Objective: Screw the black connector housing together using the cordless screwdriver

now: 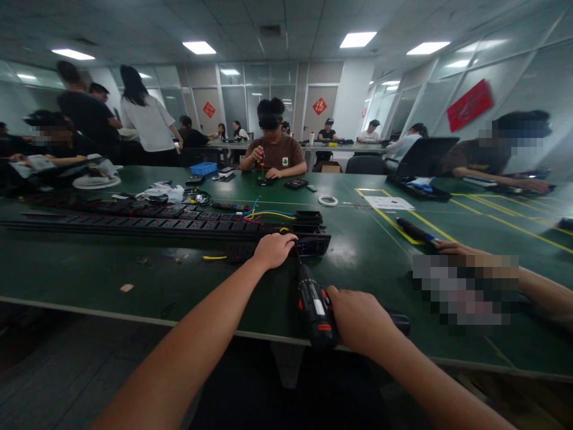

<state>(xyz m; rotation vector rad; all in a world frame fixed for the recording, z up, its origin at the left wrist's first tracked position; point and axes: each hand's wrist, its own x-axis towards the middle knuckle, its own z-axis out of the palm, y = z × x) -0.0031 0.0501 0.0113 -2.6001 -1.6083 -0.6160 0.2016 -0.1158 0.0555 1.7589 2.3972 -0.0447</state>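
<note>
My right hand (pixel 360 319) is wrapped around the grip of a black and orange cordless drill (pixel 317 310). Its thin bit points away from me and reaches the near end of a long black power strip (pixel 313 245). Closed over that same end, beside the bit, is my left hand (pixel 274 249); its fingertips are partly hidden. The strip lies lengthwise to the left, with rows of sockets (pixel 197 226) along it. Blue and yellow wires (pixel 273 214) run loose behind my left hand. A short black socket piece (pixel 239 254) with a yellow wire lies just left of it.
A co-worker's hand (pixel 465 248) at the right holds a dark tool (pixel 414 230). Across the green table (pixel 201 292) a person (pixel 274 149) works with a screwdriver. A white tape roll (pixel 328 200), a blue basket (pixel 203 168) and a paper sheet (pixel 388 203) lie farther back.
</note>
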